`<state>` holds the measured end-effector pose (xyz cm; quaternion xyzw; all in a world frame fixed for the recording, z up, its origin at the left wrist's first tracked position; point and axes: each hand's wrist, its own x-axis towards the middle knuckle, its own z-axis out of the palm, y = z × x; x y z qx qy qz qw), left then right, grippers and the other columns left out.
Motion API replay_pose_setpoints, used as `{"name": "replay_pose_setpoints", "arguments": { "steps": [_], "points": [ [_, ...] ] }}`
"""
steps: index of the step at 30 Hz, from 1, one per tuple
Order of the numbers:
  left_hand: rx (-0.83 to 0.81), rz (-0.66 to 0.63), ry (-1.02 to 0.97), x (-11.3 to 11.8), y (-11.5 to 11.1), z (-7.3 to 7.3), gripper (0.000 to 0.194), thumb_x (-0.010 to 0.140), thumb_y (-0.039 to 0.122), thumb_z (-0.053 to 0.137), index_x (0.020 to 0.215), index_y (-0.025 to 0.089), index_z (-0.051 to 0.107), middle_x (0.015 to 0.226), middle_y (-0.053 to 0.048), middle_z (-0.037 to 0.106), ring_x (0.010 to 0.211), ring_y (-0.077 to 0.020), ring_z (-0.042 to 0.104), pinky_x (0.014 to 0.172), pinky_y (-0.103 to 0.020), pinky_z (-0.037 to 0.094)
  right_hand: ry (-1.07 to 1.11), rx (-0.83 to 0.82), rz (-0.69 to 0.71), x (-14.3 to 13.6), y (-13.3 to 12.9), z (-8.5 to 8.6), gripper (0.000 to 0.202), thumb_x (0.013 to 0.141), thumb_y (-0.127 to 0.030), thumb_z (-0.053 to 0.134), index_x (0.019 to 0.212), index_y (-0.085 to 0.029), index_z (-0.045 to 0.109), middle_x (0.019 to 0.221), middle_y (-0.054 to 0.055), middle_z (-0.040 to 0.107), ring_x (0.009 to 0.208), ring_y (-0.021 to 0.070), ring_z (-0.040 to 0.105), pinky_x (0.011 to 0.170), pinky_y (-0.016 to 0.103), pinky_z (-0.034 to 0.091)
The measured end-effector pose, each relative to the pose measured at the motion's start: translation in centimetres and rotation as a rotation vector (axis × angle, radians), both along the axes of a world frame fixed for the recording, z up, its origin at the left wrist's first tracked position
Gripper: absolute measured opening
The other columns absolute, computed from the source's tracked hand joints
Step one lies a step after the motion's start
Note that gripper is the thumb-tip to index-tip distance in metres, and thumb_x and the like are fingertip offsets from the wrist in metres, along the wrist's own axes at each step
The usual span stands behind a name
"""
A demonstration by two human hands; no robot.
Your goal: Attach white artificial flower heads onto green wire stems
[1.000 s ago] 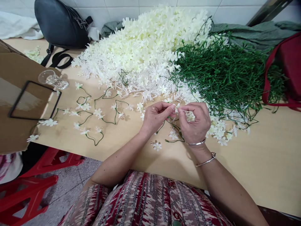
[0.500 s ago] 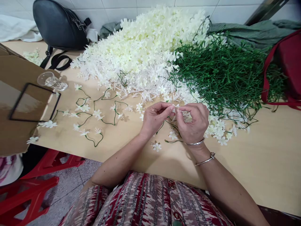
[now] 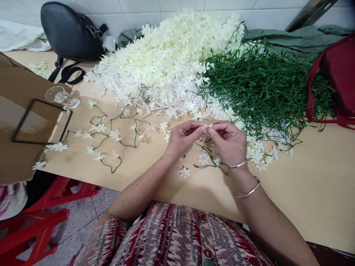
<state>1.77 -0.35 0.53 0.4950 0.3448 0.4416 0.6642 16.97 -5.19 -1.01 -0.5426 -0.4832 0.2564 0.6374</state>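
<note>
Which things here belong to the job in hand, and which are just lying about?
Apparently the job:
white piece between left hand and right hand
white blossom pile
green stem pile

Apparently lying about:
black bag
red bag
clear cup

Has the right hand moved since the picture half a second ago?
Yes, slightly. The right hand has swung at the wrist, toward the right, away from the loose white flower lying on the table.
</note>
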Motion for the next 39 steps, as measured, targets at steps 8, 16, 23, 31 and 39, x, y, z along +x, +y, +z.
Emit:
{"name": "replay_pose_setpoints", "arguments": {
  "steps": [8,16,23,31,39],
  "points": [
    [0.049,-0.050,0.048,-0.3,-0.2,1.4,0.051,0.080,0.071,0.092,0.094,0.022,0.085,0.088,-0.006,0.084,0.079,-0.0187,0.078,0.074,-0.032,0.061,0.096,-0.083,-0.008,0.4,0.3,0.2,0.025,0.081,-0.038,0.091,0.100,-0.026,0.077,0.087,0.000,0.076,0.076,0.0185,0.069,0.071,0.034,0.060],
    [-0.091,0.086,-0.190,-0.7,0.6,1.4,0.052,0.090,0.074,0.083,0.093,0.021,0.079,0.093,-0.004,0.080,0.071,-0.0114,0.072,0.067,-0.025,0.057,0.161,-0.037,-0.022,1.3,0.2,0.3,0.019,0.084,-0.039,0.087,0.092,-0.025,0.077,0.088,0.001,0.075,0.080,0.0180,0.068,0.075,0.034,0.057],
    [-0.268,0.144,-0.221,-0.7,0.6,1.8,0.058,0.093,0.079,0.071,0.084,0.022,0.068,0.087,-0.005,0.074,0.067,-0.0126,0.064,0.063,-0.028,0.056,0.220,-0.144,0.293,0.0,0.0,-0.4,0.024,0.086,-0.045,0.090,0.089,-0.025,0.076,0.134,0.009,0.081,0.115,0.0237,0.079,0.100,0.046,0.065],
    [-0.216,0.080,-0.180,-1.1,0.7,1.5,0.051,0.091,0.073,0.076,0.093,0.022,0.074,0.099,-0.007,0.077,0.086,-0.0171,0.073,0.076,-0.029,0.060,0.146,-0.157,0.131,-0.1,-0.1,-0.1,0.029,0.086,-0.052,0.092,0.091,-0.026,0.080,0.077,-0.001,0.077,0.064,0.0158,0.064,0.059,0.030,0.055],
    [0.435,0.006,0.266,-1.6,0.7,2.4,0.037,0.096,0.061,0.081,0.099,0.025,0.090,0.096,-0.010,0.077,0.094,-0.0219,0.068,0.078,-0.032,0.056,-0.053,-0.002,0.129,0.6,-0.8,2.6,0.003,0.094,-0.030,0.082,0.094,-0.028,0.083,0.101,0.004,0.086,0.096,0.0236,0.081,0.089,0.041,0.066]
  ]
}}
